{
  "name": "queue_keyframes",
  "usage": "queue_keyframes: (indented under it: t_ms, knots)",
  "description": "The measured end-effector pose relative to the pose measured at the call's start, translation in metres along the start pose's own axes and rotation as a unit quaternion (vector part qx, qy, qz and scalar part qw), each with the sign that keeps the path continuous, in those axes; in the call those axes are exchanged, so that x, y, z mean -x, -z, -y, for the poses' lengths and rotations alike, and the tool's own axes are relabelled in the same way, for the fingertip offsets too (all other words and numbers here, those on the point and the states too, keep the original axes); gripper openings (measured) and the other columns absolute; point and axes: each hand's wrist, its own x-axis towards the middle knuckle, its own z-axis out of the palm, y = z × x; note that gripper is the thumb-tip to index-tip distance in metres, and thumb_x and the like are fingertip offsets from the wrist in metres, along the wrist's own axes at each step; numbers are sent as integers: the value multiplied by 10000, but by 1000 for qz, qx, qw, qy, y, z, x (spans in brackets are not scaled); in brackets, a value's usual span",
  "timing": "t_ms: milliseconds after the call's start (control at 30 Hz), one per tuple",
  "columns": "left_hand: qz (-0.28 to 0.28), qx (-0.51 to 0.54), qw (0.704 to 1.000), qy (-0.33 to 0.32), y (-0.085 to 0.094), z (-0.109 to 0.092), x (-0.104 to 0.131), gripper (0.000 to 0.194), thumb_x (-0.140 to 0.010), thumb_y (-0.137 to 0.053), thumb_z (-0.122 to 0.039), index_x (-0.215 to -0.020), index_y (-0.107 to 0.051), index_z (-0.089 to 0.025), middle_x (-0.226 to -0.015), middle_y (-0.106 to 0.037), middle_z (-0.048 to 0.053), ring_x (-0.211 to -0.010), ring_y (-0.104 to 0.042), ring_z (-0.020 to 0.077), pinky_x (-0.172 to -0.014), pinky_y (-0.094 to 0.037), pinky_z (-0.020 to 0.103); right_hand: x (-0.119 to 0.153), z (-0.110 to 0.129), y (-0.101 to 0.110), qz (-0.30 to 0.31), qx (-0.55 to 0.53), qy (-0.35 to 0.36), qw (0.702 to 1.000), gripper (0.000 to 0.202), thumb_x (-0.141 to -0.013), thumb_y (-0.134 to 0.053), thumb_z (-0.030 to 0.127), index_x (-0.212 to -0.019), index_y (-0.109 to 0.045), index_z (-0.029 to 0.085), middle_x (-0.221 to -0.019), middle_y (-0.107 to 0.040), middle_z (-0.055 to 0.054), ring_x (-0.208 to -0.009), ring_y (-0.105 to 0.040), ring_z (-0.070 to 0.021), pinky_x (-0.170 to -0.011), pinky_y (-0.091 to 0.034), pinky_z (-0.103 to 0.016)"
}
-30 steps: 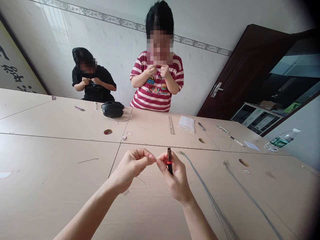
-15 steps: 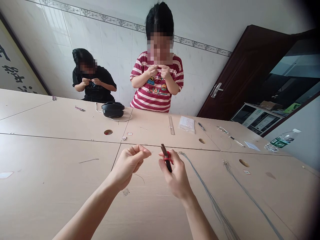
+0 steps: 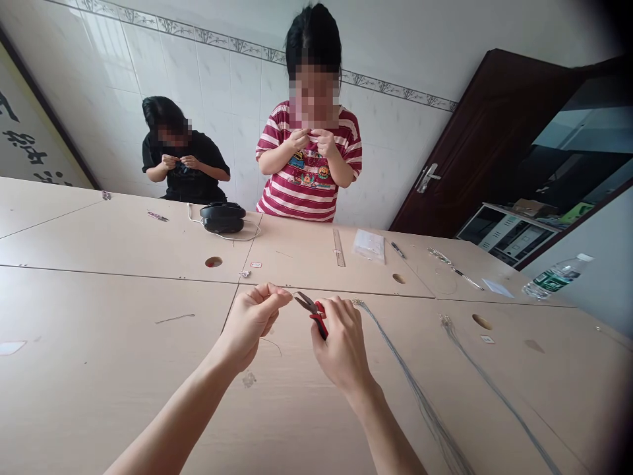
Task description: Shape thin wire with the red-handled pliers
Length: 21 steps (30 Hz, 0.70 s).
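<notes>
Slim pliers point(image 3: 315, 309) are pointing, jaws parted, at the left hand's pinched fingertips.
The left hand point(image 3: 247, 330) is pinching a fine strand point(image 3: 273, 343); the right hand point(image 3: 342, 343) is grasping the pliers. Beside it, corded wires point(image 3: 406, 374) are trailing toward the tabletop's point(image 3: 148, 396) near edge.

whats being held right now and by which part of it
Pliers, by their red-and-black handles, in the right hand. What the left hand pinches is too small to make out.
</notes>
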Motion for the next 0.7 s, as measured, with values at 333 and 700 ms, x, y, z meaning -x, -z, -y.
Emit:
queue_keyframes:
  t_ms: [333,700]
  knots:
    - [-1,-65,997,-36,-4,8,0,245,-785,-656,-379,-693,-553,-175,-505,-262,-96,-514,-145,78,-491,-129,244,0,-1,-1,7,5,0,1000,223,-815,-475,76,-994,-557,182,-896,-588,-51,-837,-478,-214,-753,-378,-331]
    - [0,-91,995,-34,-9,13,2,231,-778,-651,-382,-701,-577,-178,-523,-339,-85,-496,-162,74,-486,-135,251,-1,1,-1,8,-14,-6,1000,149,-822,-486,108,-929,-554,187,-837,-603,-43,-793,-521,-209,-714,-406,-319]
